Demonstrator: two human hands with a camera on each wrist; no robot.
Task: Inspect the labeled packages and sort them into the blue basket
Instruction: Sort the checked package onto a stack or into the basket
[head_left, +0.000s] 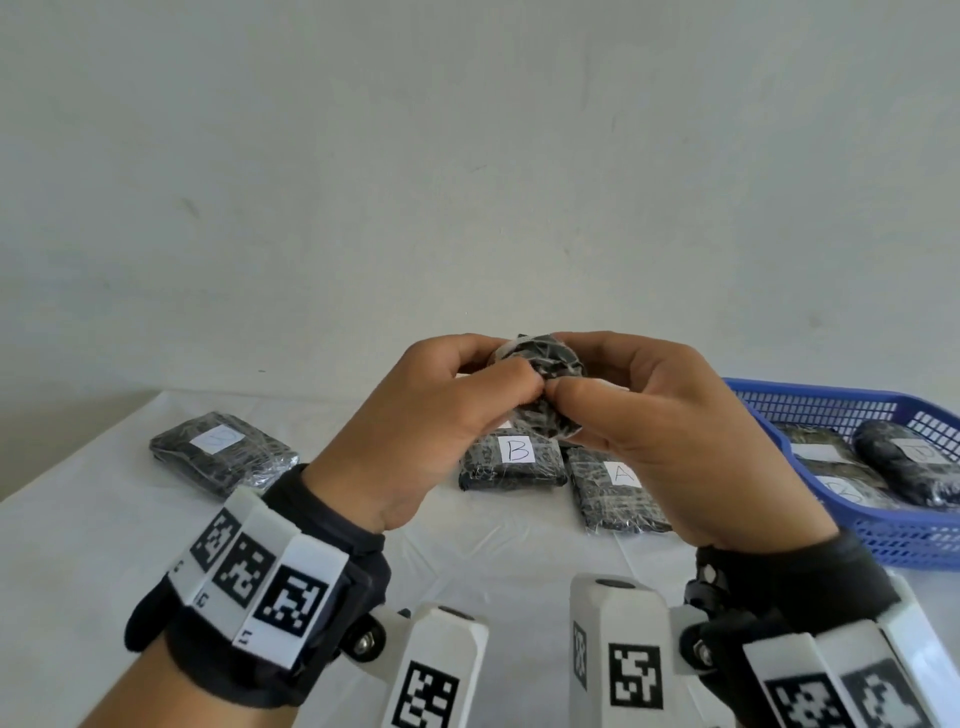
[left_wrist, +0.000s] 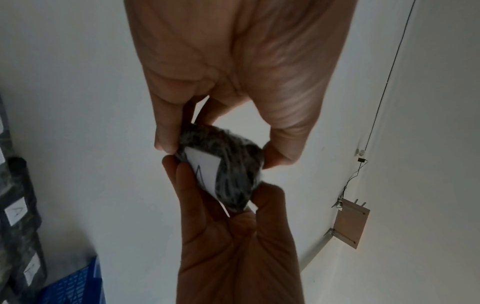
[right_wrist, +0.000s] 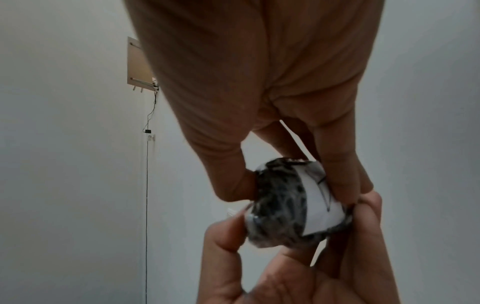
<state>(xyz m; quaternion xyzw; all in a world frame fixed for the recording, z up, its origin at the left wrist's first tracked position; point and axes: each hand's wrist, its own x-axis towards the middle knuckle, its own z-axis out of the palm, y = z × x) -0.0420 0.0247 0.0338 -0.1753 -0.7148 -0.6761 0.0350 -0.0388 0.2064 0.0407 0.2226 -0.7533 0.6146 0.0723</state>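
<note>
Both hands raise a small dark wrapped package (head_left: 540, 364) above the white surface (head_left: 104, 545). The left hand (head_left: 426, 415) and right hand (head_left: 670, 426) each have a grip pinching its ends; fingers hide most of it, and its white label (right_wrist: 320, 205) shows only part of a letter. Below lie packages marked B (head_left: 511, 462) and A (head_left: 615, 493). The blue basket (head_left: 904, 535), cut off at right, holds more packages with blurred labels.
</note>
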